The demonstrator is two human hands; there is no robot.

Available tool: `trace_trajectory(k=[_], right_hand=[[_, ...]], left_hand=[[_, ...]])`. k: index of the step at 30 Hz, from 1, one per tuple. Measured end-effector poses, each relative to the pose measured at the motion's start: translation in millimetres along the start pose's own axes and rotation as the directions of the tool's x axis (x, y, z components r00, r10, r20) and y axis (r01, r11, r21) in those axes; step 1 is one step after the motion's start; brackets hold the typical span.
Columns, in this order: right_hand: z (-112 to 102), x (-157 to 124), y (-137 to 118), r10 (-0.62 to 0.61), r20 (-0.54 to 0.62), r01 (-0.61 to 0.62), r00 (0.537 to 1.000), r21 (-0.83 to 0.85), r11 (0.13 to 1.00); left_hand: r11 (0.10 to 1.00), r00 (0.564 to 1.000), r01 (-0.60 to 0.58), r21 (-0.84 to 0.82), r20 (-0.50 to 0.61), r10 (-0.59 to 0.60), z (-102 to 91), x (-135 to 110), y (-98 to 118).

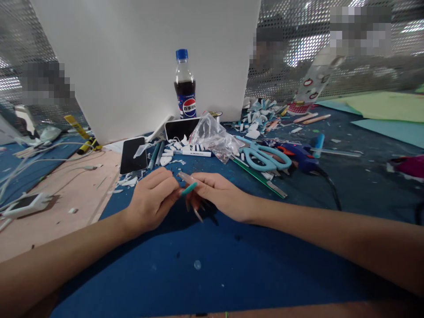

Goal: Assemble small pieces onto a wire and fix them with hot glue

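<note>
Left hand (pixel 152 198): fingers are curling narrow, thumb and forefinger pinching the near end of a small teal strip (pixel 189 189). Right hand (pixel 220 194): fingers are closing around a thin pale stick (pixel 185 177), whose free tip is pointing toward the left hand's knuckles; the teal strip is bridging the gap between the two sets of fingertips, just under the stick. Whether the slim pointed shapes under the right hand are nails or a tool, I cannot tell. Both hands are hovering low over a dark blue mat (pixel 232 265). Just beyond the left hand, a black phone (pixel 133 154) is lying flat beside white scraps (pixel 172 148) and a white marker pen (pixel 195 153). Beyond the right hand, a clear plastic bag (pixel 213 137) is lying crumpled; further out to its right, teal scissors (pixel 265 158), a green ruler (pixel 260 176) and a blue glue gun (pixel 301 157) are resting together. Well beyond both hands, a Pepsi bottle (pixel 184 86) is standing upright against a white foam board (pixel 139 62).
</note>
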State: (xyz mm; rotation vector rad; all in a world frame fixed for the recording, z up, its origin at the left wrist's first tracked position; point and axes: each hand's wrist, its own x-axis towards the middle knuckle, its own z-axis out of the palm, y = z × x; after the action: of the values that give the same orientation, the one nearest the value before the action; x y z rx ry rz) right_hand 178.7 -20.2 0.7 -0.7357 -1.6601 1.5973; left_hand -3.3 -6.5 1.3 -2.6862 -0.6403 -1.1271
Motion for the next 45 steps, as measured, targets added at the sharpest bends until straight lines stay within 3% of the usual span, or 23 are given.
trace_trajectory(k=[3,6,9,11,13,15,20,24,31,36,41,45], right_hand=[[1,-1,-1,0.032,0.069,-0.032,0.997,0.004,0.999],[1,-2,-1,0.019,0.05,-0.018,0.999,-0.029,0.999],[1,-2,-2,-0.019,-0.008,0.018,1.0,-0.078,0.997],[0,-1,-2,-0.041,-0.063,0.034,0.997,-0.112,0.993],[-1,-1,-2,-0.067,-0.148,0.047,0.987,-0.137,0.989],[-3,1,-2,-0.077,-0.239,0.044,0.968,-0.142,0.989],[-7,4,0,-0.045,-0.365,0.031,0.93,-0.045,0.999],[-8,6,3,-0.017,-0.413,0.059,0.911,0.09,0.994],[-13,8,3,0.054,-0.443,0.063,0.895,0.244,0.968],[-23,13,4,0.02,-0.385,0.09,0.923,0.265,0.96],[-28,16,6,-0.015,-0.326,0.094,0.945,0.228,0.969],[-29,16,8,-0.027,-0.323,0.096,0.946,0.201,0.975]], left_hand=[[0.999,1.0,0.004,0.042,-0.024,-0.003,0.6,-1,2],[0.999,1.0,0.024,0.022,-0.008,-0.024,0.7,-2,3],[0.986,0.986,0.168,-0.021,0.001,-0.168,0.7,-4,2],[0.939,0.938,0.343,-0.033,-0.032,-0.344,1.5,-3,-4],[0.865,0.862,0.502,-0.002,-0.079,-0.5,3.4,-1,-15],[0.829,0.837,0.546,0.116,-0.068,-0.542,6.0,2,-28],[0.885,0.889,0.374,0.275,0.165,-0.427,13.1,5,-50],[0.909,0.878,0.29,0.3,0.295,-0.377,16.6,4,-51],[0.916,0.829,0.357,0.181,0.391,-0.401,18.6,5,-57],[0.95,0.82,0.233,0.207,0.483,-0.307,18.4,7,-55],[0.942,0.845,0.139,0.307,0.459,-0.274,17.6,8,-52],[0.953,0.835,0.059,0.296,0.509,-0.21,18.5,9,-54]])
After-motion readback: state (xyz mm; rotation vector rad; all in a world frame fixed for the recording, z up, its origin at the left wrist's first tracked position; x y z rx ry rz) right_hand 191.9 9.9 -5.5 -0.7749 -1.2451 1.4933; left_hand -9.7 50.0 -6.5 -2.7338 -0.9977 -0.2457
